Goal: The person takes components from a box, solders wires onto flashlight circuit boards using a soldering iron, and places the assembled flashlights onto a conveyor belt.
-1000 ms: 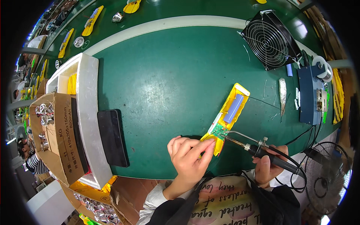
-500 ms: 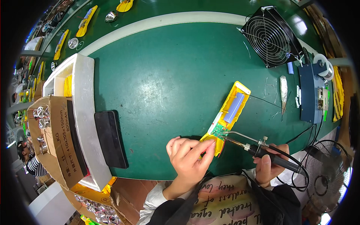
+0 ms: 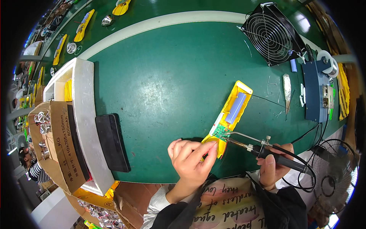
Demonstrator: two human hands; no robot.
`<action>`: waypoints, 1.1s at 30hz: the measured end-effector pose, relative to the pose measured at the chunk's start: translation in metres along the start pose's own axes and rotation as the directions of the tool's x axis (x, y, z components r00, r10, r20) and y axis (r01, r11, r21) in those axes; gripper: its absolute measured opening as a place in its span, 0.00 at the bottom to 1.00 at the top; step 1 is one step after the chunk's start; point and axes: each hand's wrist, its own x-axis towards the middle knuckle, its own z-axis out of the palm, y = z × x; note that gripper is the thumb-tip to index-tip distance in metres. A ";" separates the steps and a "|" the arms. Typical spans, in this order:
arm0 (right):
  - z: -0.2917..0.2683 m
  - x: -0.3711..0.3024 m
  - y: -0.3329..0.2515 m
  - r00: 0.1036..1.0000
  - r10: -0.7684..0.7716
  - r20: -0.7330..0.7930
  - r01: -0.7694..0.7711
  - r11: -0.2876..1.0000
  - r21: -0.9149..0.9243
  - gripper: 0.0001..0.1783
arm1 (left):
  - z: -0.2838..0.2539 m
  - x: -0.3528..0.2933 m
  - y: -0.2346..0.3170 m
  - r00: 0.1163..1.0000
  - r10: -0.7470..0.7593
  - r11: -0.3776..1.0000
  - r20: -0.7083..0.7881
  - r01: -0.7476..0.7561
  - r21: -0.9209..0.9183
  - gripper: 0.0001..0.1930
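A yellow plastic housing (image 3: 240,88) lies slanted on the green table, holding a blue cylindrical battery (image 3: 236,107) and a small green circuit board (image 3: 220,131). My left hand (image 3: 190,160) is closed at the housing's near end, thumb and index finger pinched over it; whatever sits between the fingertips is hidden. In my right hand (image 3: 272,168) is a black-handled soldering iron (image 3: 263,152), with a thin metal feed tube (image 3: 244,135) fixed along it. The iron's tip and the tube's end reach the board's near right edge. A thin dark wire runs from the housing toward the right.
A black box fan (image 3: 268,38) stands far right, near a blue solder feeder (image 3: 314,91) with a spool. Wire offcuts and a wrapped pointed tool (image 3: 286,89) lie nearby. Left are a black phone (image 3: 113,143), a white foam box (image 3: 84,80) and a cardboard box (image 3: 63,149).
The whole view has shifted slightly. Both hands, the soldering iron and the housing keep nearly the same places relative to each other.
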 end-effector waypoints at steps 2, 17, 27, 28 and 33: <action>-0.001 0.000 0.000 1.000 0.017 -0.001 -0.017 1.000 0.022 0.13 | 0.000 0.000 0.000 1.000 -0.004 1.000 0.004 0.004 -0.008 0.08; -0.002 -0.003 -0.001 0.996 -0.075 0.053 0.082 0.986 -0.148 0.17 | 0.002 0.003 0.002 0.999 0.029 1.000 -0.016 -0.029 -0.003 0.07; -0.002 -0.003 -0.001 0.996 -0.090 0.007 0.090 0.994 -0.061 0.16 | 0.003 -0.003 0.002 0.999 0.008 0.999 -0.033 -0.007 0.032 0.08; -0.002 -0.004 0.000 0.995 -0.102 0.002 0.102 0.993 -0.051 0.15 | 0.001 -0.002 0.004 0.999 -0.020 0.999 -0.041 0.022 0.048 0.08; -0.009 -0.004 -0.006 0.990 -0.136 -0.039 0.134 0.990 -0.053 0.15 | 0.002 0.003 0.009 0.996 0.071 0.994 -0.061 -0.065 0.088 0.07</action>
